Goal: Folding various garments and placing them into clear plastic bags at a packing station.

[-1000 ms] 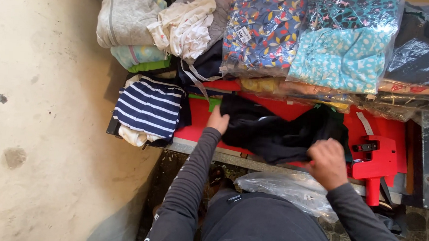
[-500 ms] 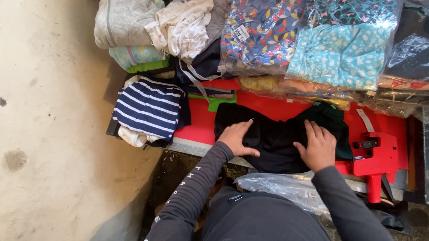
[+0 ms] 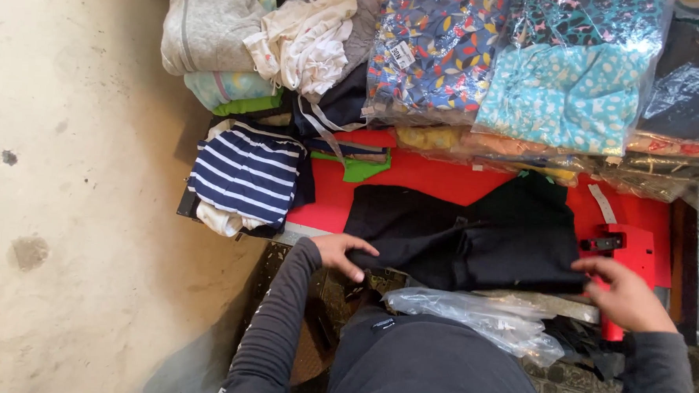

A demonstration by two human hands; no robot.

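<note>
A black garment (image 3: 466, 233) lies spread flat on a red work surface (image 3: 436, 181). My left hand (image 3: 341, 253) pinches the garment's near left corner at the front edge of the surface. My right hand (image 3: 624, 293) grips its near right corner beside a red bracket (image 3: 618, 244). A crumpled clear plastic bag (image 3: 478, 316) rests on my lap just below the garment.
A folded navy-and-white striped garment (image 3: 244, 172) sits at the left end of the surface. Bagged patterned fabrics (image 3: 520, 62) and loose folded clothes (image 3: 254, 43) are stacked along the back. Bare concrete floor (image 3: 66, 208) stretches to the left.
The bunched black garment has been flattened out. Both hands slid from its top down to the near corners, left hand leftward and right hand rightward.
</note>
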